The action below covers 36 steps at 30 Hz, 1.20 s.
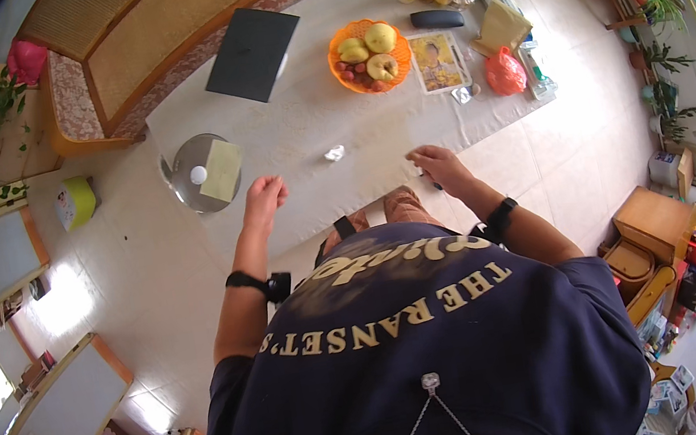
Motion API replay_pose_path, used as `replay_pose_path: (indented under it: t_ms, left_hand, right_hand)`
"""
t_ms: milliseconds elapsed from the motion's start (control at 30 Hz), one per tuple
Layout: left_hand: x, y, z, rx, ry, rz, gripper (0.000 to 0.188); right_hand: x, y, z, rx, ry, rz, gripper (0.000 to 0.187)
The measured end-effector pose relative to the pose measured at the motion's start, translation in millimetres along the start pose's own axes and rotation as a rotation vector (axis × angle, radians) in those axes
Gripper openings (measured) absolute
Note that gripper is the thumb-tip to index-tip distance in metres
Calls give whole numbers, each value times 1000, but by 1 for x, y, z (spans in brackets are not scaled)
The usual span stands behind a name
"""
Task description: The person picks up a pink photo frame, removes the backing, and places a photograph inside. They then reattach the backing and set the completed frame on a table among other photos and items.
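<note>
My left hand (266, 195) hovers over the near left part of the cloth-covered table (301, 206), fingers curled in; whether anything is inside them is hidden. To the right, by the table's near edge, is my right hand (443, 169), its fingers bent together. A small dark object (434, 184) shows just beneath that hand, too small to name. Between the two hands and a little beyond lies a crumpled white wad (334, 154). Left of my left hand sits a round metal tray (183, 194), bearing a pale green folded piece (221, 171) and a small white round object (199, 175).
Farther back are a dark closed laptop (252, 54) and an orange basket of fruit (404, 51). A black case (437, 19), a picture sheet (439, 62) and a red plastic bag (505, 72) occupy the right end. Behind the table runs a wooden bench (135, 56).
</note>
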<state>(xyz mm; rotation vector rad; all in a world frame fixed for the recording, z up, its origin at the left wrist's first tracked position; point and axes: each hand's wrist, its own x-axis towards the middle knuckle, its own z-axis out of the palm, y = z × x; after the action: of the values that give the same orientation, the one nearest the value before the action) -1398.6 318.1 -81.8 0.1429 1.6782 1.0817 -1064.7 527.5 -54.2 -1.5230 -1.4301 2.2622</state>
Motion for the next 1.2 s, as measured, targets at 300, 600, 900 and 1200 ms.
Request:
replay_pose_path:
  t_ms: [300, 600, 900, 1200]
  left_hand:
    - [107, 83, 10, -437, 5, 65, 16]
    - [161, 94, 23, -781, -64, 75, 11]
    - [61, 88, 58, -480, -318, 347, 13]
    - [-83, -34, 230, -85, -552, -17, 9]
  right_hand:
    - [-53, 34, 5, -6, 161, -47, 19]
    - [-116, 62, 10, 50, 309, 29, 18]
    - [-149, 111, -27, 211, 383, -20, 17]
    - [-228, 218, -111, 283, 561, -109, 20]
